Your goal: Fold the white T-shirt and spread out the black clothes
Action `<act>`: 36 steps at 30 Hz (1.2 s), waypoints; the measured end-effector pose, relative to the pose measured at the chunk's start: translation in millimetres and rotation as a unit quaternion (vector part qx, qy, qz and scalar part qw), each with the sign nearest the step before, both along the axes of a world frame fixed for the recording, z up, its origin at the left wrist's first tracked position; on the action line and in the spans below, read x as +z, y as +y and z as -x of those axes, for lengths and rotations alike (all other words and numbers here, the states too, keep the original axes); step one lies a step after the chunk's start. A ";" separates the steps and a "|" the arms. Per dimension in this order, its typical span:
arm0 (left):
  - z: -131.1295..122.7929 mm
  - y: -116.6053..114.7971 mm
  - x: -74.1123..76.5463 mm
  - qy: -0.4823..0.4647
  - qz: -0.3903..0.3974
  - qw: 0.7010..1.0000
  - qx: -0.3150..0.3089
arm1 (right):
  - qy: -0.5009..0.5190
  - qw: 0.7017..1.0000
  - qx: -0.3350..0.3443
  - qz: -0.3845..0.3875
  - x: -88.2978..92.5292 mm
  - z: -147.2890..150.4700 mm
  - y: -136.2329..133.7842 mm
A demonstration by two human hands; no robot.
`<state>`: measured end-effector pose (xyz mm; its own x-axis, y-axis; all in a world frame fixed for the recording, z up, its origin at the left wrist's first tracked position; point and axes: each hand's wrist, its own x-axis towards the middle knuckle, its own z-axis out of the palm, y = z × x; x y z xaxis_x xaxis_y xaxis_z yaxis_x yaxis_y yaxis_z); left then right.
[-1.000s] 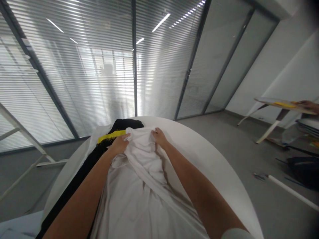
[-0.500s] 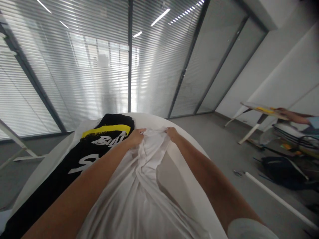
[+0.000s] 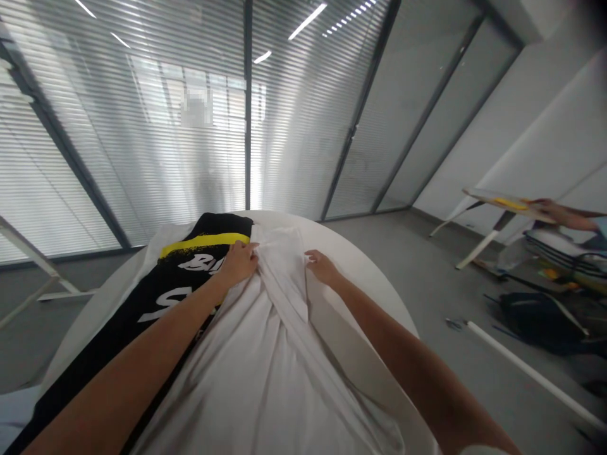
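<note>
One white garment (image 3: 277,360) lies across the middle of the round table (image 3: 367,278), a black garment (image 3: 128,325) toward the table's left. Near the table's far edge, the left hand (image 3: 241,262) touches the white cloth and the right hand (image 3: 322,265) is at its border, fingers bent; whether either pinches, I cannot tell. Right of the table, a dark bag (image 3: 540,319) hides its contents.

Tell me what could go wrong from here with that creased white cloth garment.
Diagonal folds run across the creased white cloth garment, so wrinkles might set if it is left like this. The left hand is at its edge, right by the black cloth garment with a yellow band, which might get dragged along.
</note>
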<state>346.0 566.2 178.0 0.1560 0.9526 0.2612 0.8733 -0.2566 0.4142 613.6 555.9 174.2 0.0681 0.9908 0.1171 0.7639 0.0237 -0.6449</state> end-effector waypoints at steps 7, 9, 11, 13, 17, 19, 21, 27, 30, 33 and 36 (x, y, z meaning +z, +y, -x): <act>7.9 -75.0 13.8 0.168 0.018 0.982 0.079 | -0.108 0.988 0.083 0.076 -2.2 8.2 -85.4; 13.0 -88.8 17.9 0.178 0.098 0.978 0.047 | -0.129 0.980 0.096 0.114 2.9 17.1 -100.8; 18.1 -102.5 20.7 0.186 0.157 0.970 0.021 | -0.167 0.973 0.086 0.137 7.3 28.0 -111.1; 21.8 -116.7 21.9 0.191 0.181 0.965 0.012 | -0.206 0.966 0.063 0.142 10.3 39.1 -118.2; 26.0 -141.9 19.7 0.131 0.178 0.974 -0.050 | -0.214 0.961 0.071 0.157 12.0 54.9 -131.5; 29.1 -149.8 17.0 0.076 0.142 0.982 -0.093 | -0.185 0.967 0.095 0.150 10.6 57.8 -138.7; 34.0 -153.9 15.2 0.036 0.116 0.984 -0.127 | -0.157 0.974 0.100 0.127 7.5 57.2 -144.3; 52.4 -152.2 19.7 -0.005 0.133 0.975 -0.177 | -0.130 0.980 0.136 0.069 -3.8 46.3 -144.1; 54.9 -149.7 18.7 -0.009 0.140 0.971 -0.191 | -0.140 0.978 0.154 0.031 -7.4 48.3 -141.7; 52.0 -146.2 11.9 -0.036 0.113 0.974 -0.191 | -0.167 0.977 0.136 -0.009 -10.2 55.5 -137.5; 50.0 -142.3 5.0 -0.086 0.100 0.977 -0.168 | -0.192 0.974 0.117 -0.012 -11.5 57.6 -127.4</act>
<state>296.0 424.0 183.1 0.4390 0.8897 0.1255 0.6663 -0.4161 0.6188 556.0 428.4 162.7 -0.2120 0.9707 0.1128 0.9209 0.2371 -0.3093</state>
